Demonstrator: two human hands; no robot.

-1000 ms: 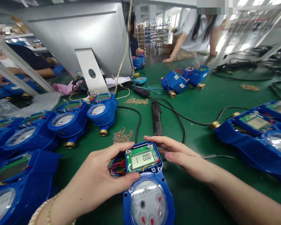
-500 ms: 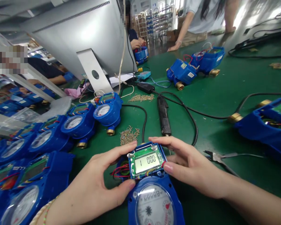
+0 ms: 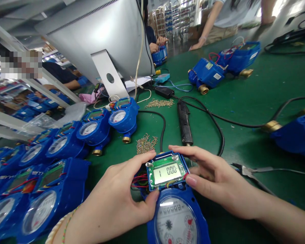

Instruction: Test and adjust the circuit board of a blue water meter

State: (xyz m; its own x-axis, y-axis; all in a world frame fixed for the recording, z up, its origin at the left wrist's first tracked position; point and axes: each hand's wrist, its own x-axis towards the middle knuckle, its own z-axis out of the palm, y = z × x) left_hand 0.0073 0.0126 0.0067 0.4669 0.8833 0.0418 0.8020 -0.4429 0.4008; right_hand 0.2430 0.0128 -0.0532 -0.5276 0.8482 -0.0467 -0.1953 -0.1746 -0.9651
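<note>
From the head camera, the person is holding a small green circuit board with a lit display [image 3: 167, 171] over the open top of a blue water meter [image 3: 176, 217] that is lying on the green counter [image 3: 244, 101] right in front of them. The left hand [image 3: 117, 203] is pinching the board's left edge, index finger along the top corner and thumb at the lower corner; the right hand [image 3: 213, 179] is gripping the right edge the same way. The display is reading digits, and red wires [image 3: 138, 179] are bulging out at the left of the housing, so the board is looking tilted and not fully seated, with no cover over it yet; that much appears left to do.

Just beyond the hands, an electric screwdriver [image 3: 184, 122] is lying untouched with its cable looping away, between two heaps of small screws [image 3: 146, 143]. Pliers [image 3: 246, 170] are resting right of the right hand. A row of similar meters [image 3: 66, 149] is lining the left side, and a monitor stand [image 3: 109, 76] is rising behind. Other people are working at the far edge.
</note>
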